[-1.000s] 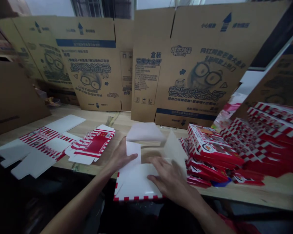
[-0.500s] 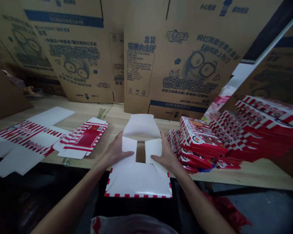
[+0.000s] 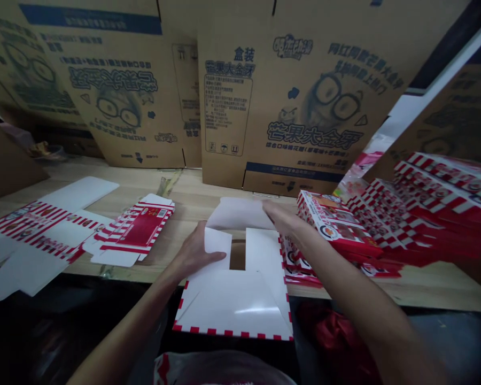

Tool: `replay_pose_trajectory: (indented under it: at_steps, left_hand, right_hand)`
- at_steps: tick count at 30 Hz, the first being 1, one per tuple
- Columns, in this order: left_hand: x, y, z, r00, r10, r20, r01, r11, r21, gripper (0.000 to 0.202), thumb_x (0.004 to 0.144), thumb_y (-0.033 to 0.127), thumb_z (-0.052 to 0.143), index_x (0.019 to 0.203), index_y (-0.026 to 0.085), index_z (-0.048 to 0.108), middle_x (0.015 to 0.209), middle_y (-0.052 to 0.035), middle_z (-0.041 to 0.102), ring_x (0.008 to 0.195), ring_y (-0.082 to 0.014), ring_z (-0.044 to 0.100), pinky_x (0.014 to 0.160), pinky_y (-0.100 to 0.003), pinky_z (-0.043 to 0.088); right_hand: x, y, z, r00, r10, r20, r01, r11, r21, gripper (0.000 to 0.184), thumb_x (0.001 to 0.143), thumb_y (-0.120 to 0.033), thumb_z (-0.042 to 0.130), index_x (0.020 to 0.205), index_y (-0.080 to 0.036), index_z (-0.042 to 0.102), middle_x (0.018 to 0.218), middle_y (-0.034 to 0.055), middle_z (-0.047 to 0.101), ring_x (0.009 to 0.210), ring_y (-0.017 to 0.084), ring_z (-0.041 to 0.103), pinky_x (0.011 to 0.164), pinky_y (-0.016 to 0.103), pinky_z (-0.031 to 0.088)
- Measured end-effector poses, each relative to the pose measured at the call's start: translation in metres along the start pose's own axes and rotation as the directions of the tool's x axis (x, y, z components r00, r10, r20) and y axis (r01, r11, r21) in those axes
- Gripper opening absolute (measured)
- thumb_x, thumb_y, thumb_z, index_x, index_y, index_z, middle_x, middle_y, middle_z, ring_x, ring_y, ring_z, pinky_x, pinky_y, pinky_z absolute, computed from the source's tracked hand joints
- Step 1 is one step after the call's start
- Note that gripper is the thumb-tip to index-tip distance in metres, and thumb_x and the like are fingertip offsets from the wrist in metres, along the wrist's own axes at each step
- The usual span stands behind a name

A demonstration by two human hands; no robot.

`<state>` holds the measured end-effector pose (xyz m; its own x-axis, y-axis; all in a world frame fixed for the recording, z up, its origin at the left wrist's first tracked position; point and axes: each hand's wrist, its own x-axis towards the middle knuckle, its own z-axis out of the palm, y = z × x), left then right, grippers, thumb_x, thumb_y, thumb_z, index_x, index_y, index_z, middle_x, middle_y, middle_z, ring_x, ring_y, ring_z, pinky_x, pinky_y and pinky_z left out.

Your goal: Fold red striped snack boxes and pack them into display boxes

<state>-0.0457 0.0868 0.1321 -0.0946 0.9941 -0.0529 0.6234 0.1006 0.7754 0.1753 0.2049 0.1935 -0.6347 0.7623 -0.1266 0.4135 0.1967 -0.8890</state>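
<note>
In front of me is a white carton (image 3: 240,299) with a red-checked edge, its flaps partly folded and a rectangular gap between the side flaps. My left hand (image 3: 198,251) grips its left side, thumb lying over the left flap. My right hand (image 3: 280,216) is at the far right corner, by the raised far flap (image 3: 236,213); its fingertips are hidden behind that flap, so I cannot tell how they are placed. The near flap reaches toward me past the table edge.
Flat red-and-white carton blanks (image 3: 52,224) and a part-folded carton (image 3: 144,227) lie at left. Stacked red-and-white cartons (image 3: 336,222) stand close on the right, with a taller pile (image 3: 444,198) beyond. Large brown cardboard boxes (image 3: 280,107) wall off the table's back.
My right hand has left the right side flap and moved up to the far flap's corner. The far flap has tilted lower. My left hand keeps its hold.
</note>
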Motion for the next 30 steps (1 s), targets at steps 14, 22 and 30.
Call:
replay_pose_trajectory:
  at_steps: [14,22,30]
  left_hand:
    - [0.000,-0.014,-0.005,0.992,-0.116,0.042,0.123,0.885,-0.450,0.055,0.070,0.036,0.056,0.124,0.023,0.052,0.103,-0.0026,0.067,0.101,-0.0286,0.062,0.080,-0.035,0.051]
    - [0.000,-0.010,-0.003,0.997,-0.068,0.039,0.078,0.922,-0.378,0.061,0.071,0.040,0.065,0.126,0.020,0.047,0.109,-0.0057,0.066,0.101,-0.0266,0.062,0.088,-0.037,0.050]
    - [-0.001,-0.006,-0.005,0.981,-0.192,0.023,0.180,0.866,-0.467,0.062,0.067,0.038,0.072,0.123,0.019,0.053,0.112,-0.0089,0.069,0.107,-0.0298,0.063,0.086,-0.036,0.053]
  right_hand:
    - [-0.010,0.012,0.038,0.948,-0.038,0.316,0.241,0.735,-0.634,0.084,0.072,-0.046,0.074,0.144,-0.023,0.037,0.143,0.0131,0.048,0.128,0.032,0.047,0.103,0.043,0.038]
    - [-0.010,0.018,0.044,0.946,-0.107,0.305,0.294,0.673,-0.678,0.084,0.076,-0.045,0.072,0.145,-0.015,0.035,0.143,0.0188,0.046,0.128,0.035,0.046,0.103,0.048,0.038]
    - [-0.023,0.050,0.018,0.974,-0.214,-0.074,0.170,0.905,-0.389,0.074,0.081,-0.056,0.061,0.142,-0.019,0.041,0.148,0.0131,0.043,0.136,0.028,0.041,0.113,0.045,0.032]
